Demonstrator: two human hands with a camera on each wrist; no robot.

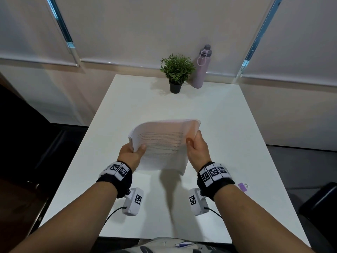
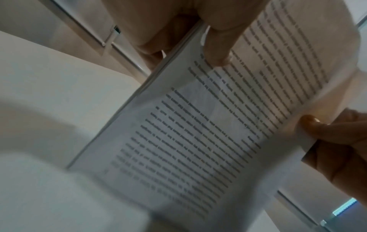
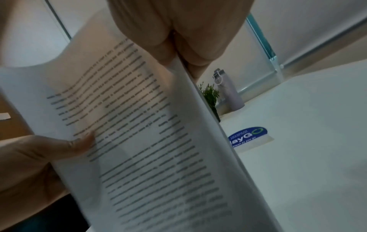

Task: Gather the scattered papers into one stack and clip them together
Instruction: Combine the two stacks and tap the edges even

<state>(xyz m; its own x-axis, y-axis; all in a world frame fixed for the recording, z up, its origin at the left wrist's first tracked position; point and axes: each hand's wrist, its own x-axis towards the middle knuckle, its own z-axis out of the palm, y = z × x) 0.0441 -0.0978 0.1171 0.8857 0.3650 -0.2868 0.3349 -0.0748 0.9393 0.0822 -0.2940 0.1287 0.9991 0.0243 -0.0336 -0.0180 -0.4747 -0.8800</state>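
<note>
A stack of printed papers (image 1: 162, 143) stands on its lower edge over the white table (image 1: 228, 125), bowed at the top. My left hand (image 1: 135, 151) grips its left edge, thumb on the front sheet. My right hand (image 1: 195, 143) grips the right edge the same way. In the left wrist view the papers (image 2: 198, 133) fill the frame, with my left thumb (image 2: 216, 51) pressed on the text. The right wrist view shows the papers (image 3: 139, 141) edge-on under my right hand (image 3: 178, 39). A purple binder clip (image 1: 243, 186) lies on the table just right of my right wrist.
A small potted plant (image 1: 176, 72) and a lilac bottle (image 1: 201, 68) stand at the table's far edge by the blinds. A blue round sticker (image 3: 248, 136) lies on the table beyond the papers. A dark chair (image 1: 322, 201) sits off the right side.
</note>
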